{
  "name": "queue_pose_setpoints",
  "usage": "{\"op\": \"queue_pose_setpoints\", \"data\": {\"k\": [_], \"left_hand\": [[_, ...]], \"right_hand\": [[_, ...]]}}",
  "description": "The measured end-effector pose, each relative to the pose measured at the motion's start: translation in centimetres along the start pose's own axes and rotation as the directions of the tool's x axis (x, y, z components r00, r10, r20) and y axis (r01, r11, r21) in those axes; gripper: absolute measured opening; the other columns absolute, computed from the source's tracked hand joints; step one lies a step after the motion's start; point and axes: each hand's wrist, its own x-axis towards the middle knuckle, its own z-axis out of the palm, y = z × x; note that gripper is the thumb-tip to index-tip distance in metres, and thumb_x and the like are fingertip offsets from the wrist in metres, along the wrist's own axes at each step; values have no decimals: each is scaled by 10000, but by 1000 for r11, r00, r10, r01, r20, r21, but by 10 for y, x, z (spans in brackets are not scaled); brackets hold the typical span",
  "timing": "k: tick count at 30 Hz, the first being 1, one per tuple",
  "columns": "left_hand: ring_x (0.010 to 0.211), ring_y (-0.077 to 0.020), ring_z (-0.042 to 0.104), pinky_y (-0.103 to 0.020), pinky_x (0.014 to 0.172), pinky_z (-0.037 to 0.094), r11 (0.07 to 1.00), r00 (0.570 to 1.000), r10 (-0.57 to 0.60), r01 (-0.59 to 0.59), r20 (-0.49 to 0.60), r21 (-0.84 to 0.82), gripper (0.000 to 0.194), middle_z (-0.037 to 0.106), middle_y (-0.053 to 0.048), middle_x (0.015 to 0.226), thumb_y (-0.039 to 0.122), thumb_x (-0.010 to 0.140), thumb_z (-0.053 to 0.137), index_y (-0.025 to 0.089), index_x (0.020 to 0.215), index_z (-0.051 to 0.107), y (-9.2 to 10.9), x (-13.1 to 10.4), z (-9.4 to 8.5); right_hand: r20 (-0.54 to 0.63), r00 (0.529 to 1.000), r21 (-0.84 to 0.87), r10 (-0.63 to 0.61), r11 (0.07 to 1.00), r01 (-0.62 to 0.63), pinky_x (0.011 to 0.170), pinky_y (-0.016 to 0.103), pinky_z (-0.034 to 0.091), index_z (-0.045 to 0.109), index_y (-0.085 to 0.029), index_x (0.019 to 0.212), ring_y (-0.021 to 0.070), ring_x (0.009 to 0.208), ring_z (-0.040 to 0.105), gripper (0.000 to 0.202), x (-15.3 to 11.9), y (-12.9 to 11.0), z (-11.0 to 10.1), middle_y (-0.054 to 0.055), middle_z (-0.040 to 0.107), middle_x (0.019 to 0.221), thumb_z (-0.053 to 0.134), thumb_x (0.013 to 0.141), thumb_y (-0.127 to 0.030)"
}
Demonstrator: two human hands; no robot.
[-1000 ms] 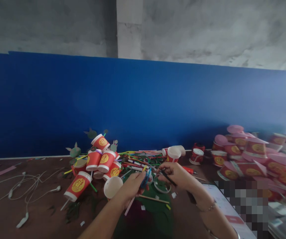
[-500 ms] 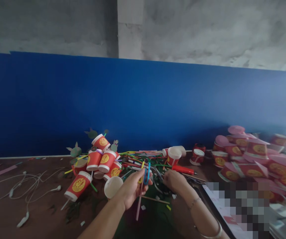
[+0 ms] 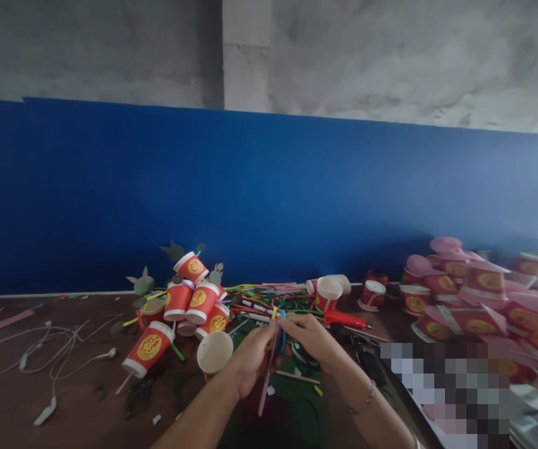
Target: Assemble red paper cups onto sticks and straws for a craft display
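My left hand (image 3: 250, 358) is closed around a few straws in front of me. A long pink straw (image 3: 264, 393) slants down out of its grip, and the tip of a yellow straw (image 3: 274, 312) sticks up by the thumb. Right beside these, a bent blue straw (image 3: 282, 343) shows between my two hands. My right hand (image 3: 309, 337) has its thumb and forefinger pinched at the top of the blue straw. Its other fingers are partly hidden. Below the hands, a thin stick (image 3: 299, 377) lies on a dark green mat (image 3: 292, 424).
Red paper cups (image 3: 150, 349) with straws and paper rabbit heads pile up at left, near white earphones (image 3: 44, 411). A red glue gun (image 3: 346, 320) lies behind my right hand. Pink-topped cups (image 3: 484, 280) fill the right. A blue partition (image 3: 250, 199) stands behind.
My right hand has moved left and up from the clutter beside the mat to the straws, where its fingertips now meet the blue one. My left hand keeps its grip, shifted slightly right.
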Motion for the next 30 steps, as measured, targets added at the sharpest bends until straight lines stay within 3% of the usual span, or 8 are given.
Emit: {"op": "queue_pose_setpoints", "data": {"k": [5, 9, 13, 16, 22, 30], "left_hand": [[463, -81, 451, -219, 467, 238, 999, 998, -39, 40, 39, -36, 470, 614, -17, 642, 600, 728, 558, 138, 804, 603, 3, -3, 3], [426, -67, 423, -212, 453, 207, 987, 988, -129, 137, 90, -84, 376, 606, -8, 639, 502, 776, 500, 146, 858, 587, 6, -3, 3], [395, -68, 415, -211, 431, 192, 983, 985, -163, 167, 51, -81, 358, 595, 0, 606, 469, 811, 441, 147, 887, 580, 7, -2, 3], [397, -72, 432, -200, 424, 194, 978, 982, -181, 186, 59, -93, 436, 593, 6, 599, 553, 823, 409, 162, 906, 583, 8, -3, 3], [397, -60, 419, -183, 429, 191, 969, 974, -226, 227, 20, -100, 602, 576, 17, 600, 712, 789, 324, 186, 934, 578, 11, -5, 3], [385, -67, 357, -196, 437, 177, 967, 970, -244, 244, 7, -70, 687, 465, 60, 484, 798, 702, 338, 194, 937, 568, 11, -6, 5]], "right_hand": [[69, 996, 185, 64, 980, -75, 457, 209, 392, 697, -130, 714, 85, 472, 500, 449, -4, -12, 2, 14, 632, 629, 634, 702, -574], [55, 993, 278, 100, 954, -111, 420, 199, 385, 689, -116, 655, 78, 431, 498, 447, -1, -1, 6, 28, 646, 587, 666, 674, -562], [59, 984, 316, 170, 931, -180, 418, 195, 390, 677, -113, 632, 86, 434, 524, 434, 2, 11, 8, 34, 657, 586, 693, 648, -547], [53, 982, 307, 183, 933, -191, 405, 194, 376, 672, -114, 628, 83, 410, 514, 418, 0, 9, 11, 32, 656, 572, 686, 662, -530], [-77, 987, 303, 142, 946, -113, 391, 201, 390, 650, -119, 582, 87, 395, 497, 428, -1, -1, 19, 19, 628, 522, 689, 641, -541], [-29, 983, 336, 179, 928, -160, 426, 213, 420, 661, -118, 615, 95, 402, 518, 433, -2, 4, 22, 20, 629, 516, 685, 654, -549]]}}
